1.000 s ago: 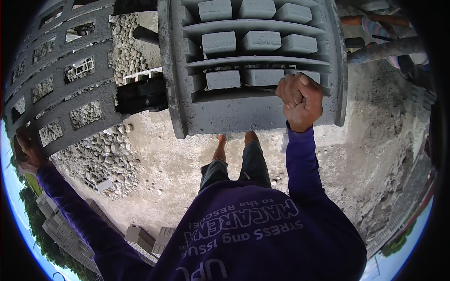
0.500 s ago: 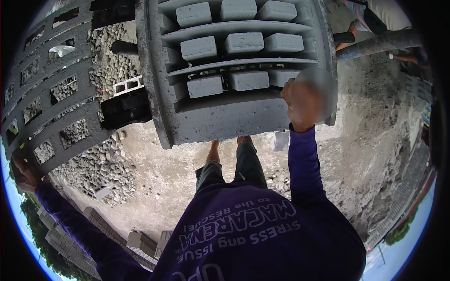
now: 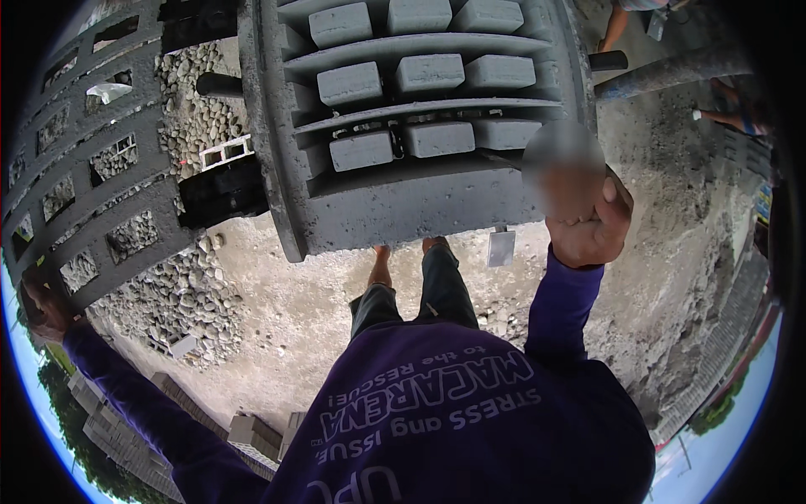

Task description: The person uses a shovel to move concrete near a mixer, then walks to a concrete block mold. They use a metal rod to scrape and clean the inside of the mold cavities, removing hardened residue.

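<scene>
A grey metal block mould (image 3: 420, 214) stands in front of me, with rows of rectangular cores rising between its thin divider plates. My right hand (image 3: 592, 225) is at its near right corner, fingers curled. A blur covers part of that hand; a thin dark tip reaches left from it over the mould, and I cannot make out what it belongs to. At the far left, my left hand (image 3: 46, 307) is closed round the near end of a large grey metal grid frame (image 3: 109, 206) with rectangular openings. Shadow hides some of its fingers.
Rounded stones (image 3: 180, 294) lie on the ground under the grid frame. A thick pipe (image 3: 672, 76) runs off to the right beyond the mould, where another person's arm (image 3: 615, 25) shows. Stacked concrete blocks (image 3: 252, 437) stand at the lower left. A flat metal plate (image 3: 501, 249) sticks out below the mould.
My right hand has moved right and a little nearer to me, off the inner side of the mould toward its corner. My left hand stays on the grid frame. The view has shifted slightly.
</scene>
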A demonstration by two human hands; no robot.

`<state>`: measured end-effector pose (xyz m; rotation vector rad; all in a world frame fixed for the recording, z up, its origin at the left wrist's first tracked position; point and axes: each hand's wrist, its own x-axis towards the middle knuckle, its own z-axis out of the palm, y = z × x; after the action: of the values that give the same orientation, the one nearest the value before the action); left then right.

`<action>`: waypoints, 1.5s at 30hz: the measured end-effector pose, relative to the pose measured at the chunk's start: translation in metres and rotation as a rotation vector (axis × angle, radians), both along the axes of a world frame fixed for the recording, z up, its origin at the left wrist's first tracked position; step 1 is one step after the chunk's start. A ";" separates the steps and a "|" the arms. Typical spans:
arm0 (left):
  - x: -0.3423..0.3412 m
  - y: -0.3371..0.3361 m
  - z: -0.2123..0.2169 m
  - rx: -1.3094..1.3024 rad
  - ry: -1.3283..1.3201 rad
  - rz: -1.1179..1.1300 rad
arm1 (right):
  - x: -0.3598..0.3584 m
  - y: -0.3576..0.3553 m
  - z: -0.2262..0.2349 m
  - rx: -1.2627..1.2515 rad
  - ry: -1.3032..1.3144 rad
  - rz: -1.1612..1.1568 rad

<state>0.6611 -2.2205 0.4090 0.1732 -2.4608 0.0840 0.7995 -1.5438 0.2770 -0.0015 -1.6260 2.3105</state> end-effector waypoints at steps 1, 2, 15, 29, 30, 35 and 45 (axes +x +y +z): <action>-0.008 0.008 0.001 0.012 0.001 -0.003 | 0.007 0.005 -0.062 0.245 -0.029 -0.141; -0.010 0.011 -0.001 -0.027 -0.025 -0.012 | 0.009 0.005 -0.091 0.333 -0.057 -0.194; -0.015 -0.003 0.006 -0.249 -0.015 -0.060 | -0.031 0.001 -0.060 0.181 -0.081 -0.180; 0.001 -0.010 0.003 -0.140 -0.021 -0.013 | 0.003 0.008 0.024 -0.046 0.067 0.091; 0.002 0.000 0.002 -0.064 -0.011 0.008 | 0.006 0.007 0.030 -0.061 0.048 0.086; -0.014 0.012 0.004 -0.002 0.002 0.051 | -0.004 -0.013 -0.072 0.135 -0.078 -0.210; -0.012 -0.007 0.003 -0.011 -0.005 -0.019 | 0.005 -0.003 -0.051 0.020 -0.075 -0.095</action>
<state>0.6487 -2.2279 0.4124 0.1445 -2.4663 0.0898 0.8045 -1.5466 0.2264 -0.1591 -1.6477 2.2474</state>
